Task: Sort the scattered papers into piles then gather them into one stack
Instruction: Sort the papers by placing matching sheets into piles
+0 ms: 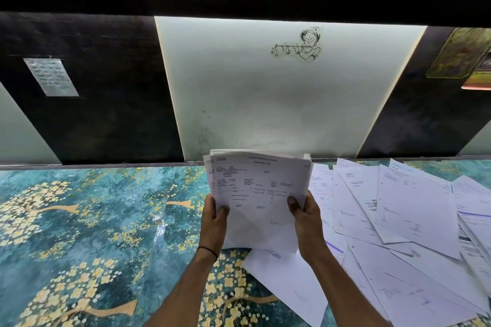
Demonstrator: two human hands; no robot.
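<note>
Holding a stack [259, 199] upright above the counter [87, 223], we close our left hand [213, 223] and right hand [305, 216] on its lower edges. Loose papers [398, 220] lie scattered on the floral teal surface at right, below a pale wall panel [279, 93].

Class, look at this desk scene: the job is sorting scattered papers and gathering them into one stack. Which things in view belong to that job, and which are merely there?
Part of the job:
- bundle of papers, held up by the left hand and right hand
- scattered sheets overlapping on the table

Merely there:
- flute-player drawing on the white panel
- grey notice on the dark wall
- colourful pictures at upper right
- floral table cover
</note>
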